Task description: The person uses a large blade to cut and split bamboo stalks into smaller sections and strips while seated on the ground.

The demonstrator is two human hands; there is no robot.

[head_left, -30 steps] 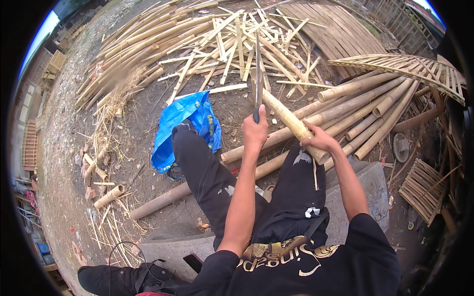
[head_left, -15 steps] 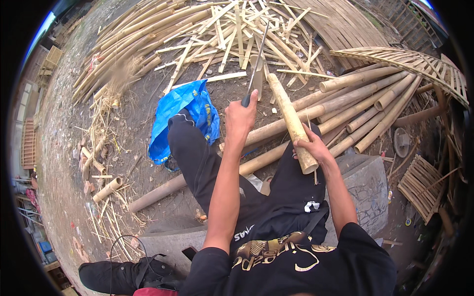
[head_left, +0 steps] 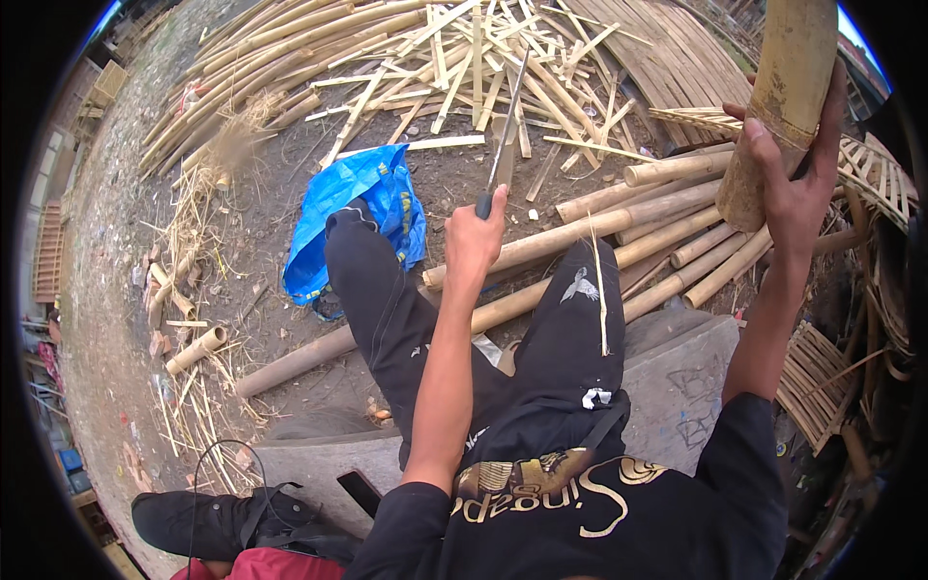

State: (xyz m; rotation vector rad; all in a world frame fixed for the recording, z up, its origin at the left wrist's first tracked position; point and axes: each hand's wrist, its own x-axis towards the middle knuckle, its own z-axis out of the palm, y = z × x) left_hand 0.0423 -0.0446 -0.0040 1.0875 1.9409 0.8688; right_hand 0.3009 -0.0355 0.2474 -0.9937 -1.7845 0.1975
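Note:
Raised at the upper right, my right hand (head_left: 795, 198) is closed around a thick cut bamboo piece (head_left: 793, 82), with the thumb across its front. The pole stands nearly upright, tilted a little, and its top runs out of the picture. Over my lap, my left hand (head_left: 474, 235) grips the dark handle of a long-bladed knife (head_left: 504, 145). Its narrow blade points away from me, seen almost edge-on. A thin bamboo splinter (head_left: 601, 295) lies along my right thigh.
Several bamboo poles (head_left: 580, 232) lie beyond my knees. Split strips (head_left: 474, 77) and long poles (head_left: 280, 63) are heaped further off. A blue bag (head_left: 338, 203) is by my left knee. A phone (head_left: 360, 491) rests on the grey concrete block (head_left: 686, 377).
My right hand has lifted the bamboo piece from above my right thigh up to the far right. My left hand with the knife has barely moved.

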